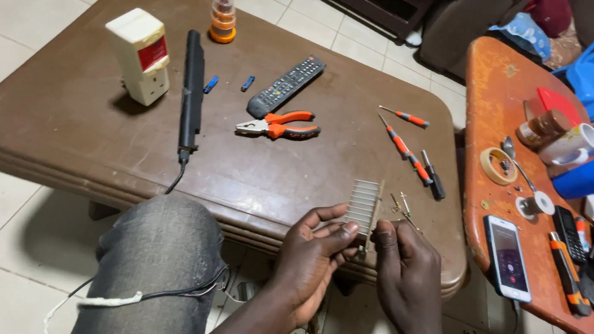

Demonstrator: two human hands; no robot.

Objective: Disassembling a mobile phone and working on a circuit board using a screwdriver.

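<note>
Your left hand [315, 250] and right hand [402, 267] both pinch the finned aluminium heat sink [363, 209] above the brown table's [67, 128] near edge. Loosen either grip and it could drop onto the small screws [400, 205] beside it.

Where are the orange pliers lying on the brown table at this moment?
In the head view, the orange pliers lie near the middle of the brown table, just below the black remote control and left of the screwdrivers.

Bare forearms, no sleeves; left hand [311, 256], right hand [408, 275] ringless; grey denim trousers on knee.
</note>
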